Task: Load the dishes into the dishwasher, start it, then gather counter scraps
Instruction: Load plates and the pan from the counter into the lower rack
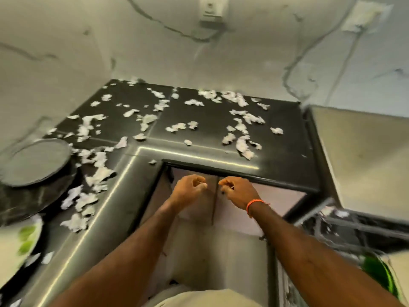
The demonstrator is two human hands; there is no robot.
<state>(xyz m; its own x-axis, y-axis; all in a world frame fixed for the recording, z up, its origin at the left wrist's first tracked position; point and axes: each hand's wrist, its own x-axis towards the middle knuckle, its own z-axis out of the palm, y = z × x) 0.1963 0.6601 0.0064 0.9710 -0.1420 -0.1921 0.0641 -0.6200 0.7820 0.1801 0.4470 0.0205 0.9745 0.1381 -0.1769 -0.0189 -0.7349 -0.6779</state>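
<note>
blk counter (221, 120), wht scraps (247, 117), orange wristband (254, 203)

Pale torn scraps (240, 127) lie scattered over my dark counter (210, 116), thick along the back edge and down the left arm of the L, where they crowd beside a round grey pan (33, 162). They are crumpled and ragged, some touching, most apart. At the right the dishwasher (363, 165) stands open, its steel door (365, 160) raised and a wire rack (354, 231) showing below, blurred.
</note>
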